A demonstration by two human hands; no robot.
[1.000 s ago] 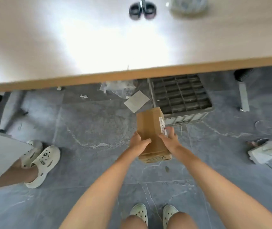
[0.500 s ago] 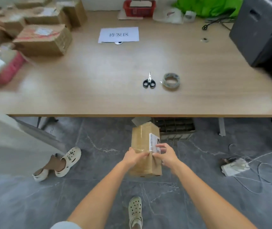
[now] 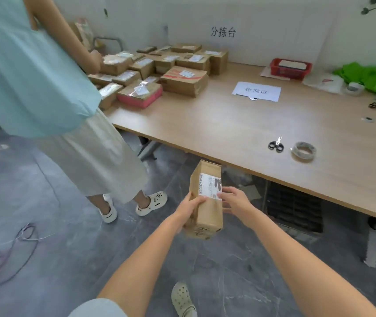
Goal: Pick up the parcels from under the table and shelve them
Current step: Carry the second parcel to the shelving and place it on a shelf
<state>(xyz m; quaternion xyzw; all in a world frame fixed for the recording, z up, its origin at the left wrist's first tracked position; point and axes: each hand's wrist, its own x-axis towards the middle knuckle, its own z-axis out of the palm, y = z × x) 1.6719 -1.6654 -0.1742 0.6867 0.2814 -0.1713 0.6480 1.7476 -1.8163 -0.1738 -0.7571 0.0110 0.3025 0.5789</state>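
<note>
Just off the worktop (image 3: 239,124) edge, both hands grip 1 cardboard parcel (image 3: 207,202) above the floor. Left hand (image 3: 188,208) clasps its side; right hand (image 3: 234,201) presses the label.

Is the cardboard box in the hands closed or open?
Closed, as far as can be seen. The box, held by the left hand and right hand, shows flat faces, a label, no lifted flap.

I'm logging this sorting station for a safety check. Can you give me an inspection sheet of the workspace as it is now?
Surface: long wooden table, mostly bare.
Job's things: oblong brown cardboard parcel with white label, held off the floor.
Clutter: black-handled scissors, tape roll, red basket, stacked cardboard boxes.
Grippers: left hand and right hand grip the parcel.
Cables: loose wires on floor.
Surroundings: bystander in a teal top.
</note>
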